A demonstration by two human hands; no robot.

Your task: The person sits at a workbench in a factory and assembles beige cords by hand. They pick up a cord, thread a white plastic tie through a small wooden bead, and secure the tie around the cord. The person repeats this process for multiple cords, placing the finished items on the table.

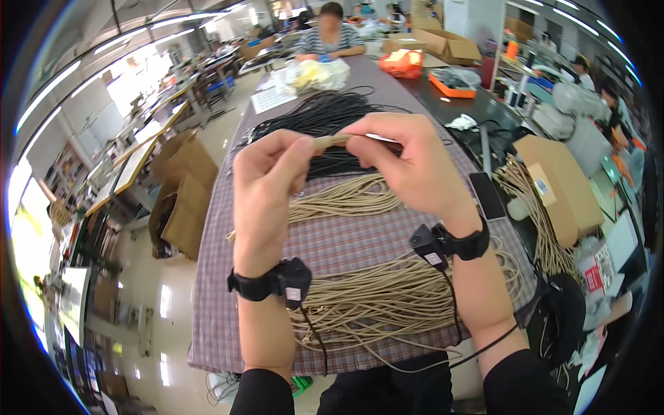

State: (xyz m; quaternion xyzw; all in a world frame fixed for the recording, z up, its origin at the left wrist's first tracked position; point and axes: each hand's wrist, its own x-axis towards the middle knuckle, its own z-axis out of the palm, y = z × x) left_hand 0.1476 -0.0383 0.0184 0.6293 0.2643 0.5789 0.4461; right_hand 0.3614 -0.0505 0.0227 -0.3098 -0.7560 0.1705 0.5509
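Observation:
My left hand [266, 187] and my right hand [408, 162] are raised above the table, fingertips meeting. Between them they pinch a short stretch of beige cord [333, 141]. Each wrist carries a black band with a small black device and a wire. Below the hands lie piles of beige cords [373, 297] on the plaid tablecloth [214, 304]. A second beige bundle [349, 197] lies just under the hands. A heap of black cords [321, 114] sits farther back.
A person in a striped top sits at the table's far end [330, 34]. An orange bag [402, 63], an orange tray [451, 84], a white bag [315, 75], a dark phone [487, 196] and cardboard boxes [560, 187] surround the work area. More boxes stand on the floor at left [183, 200].

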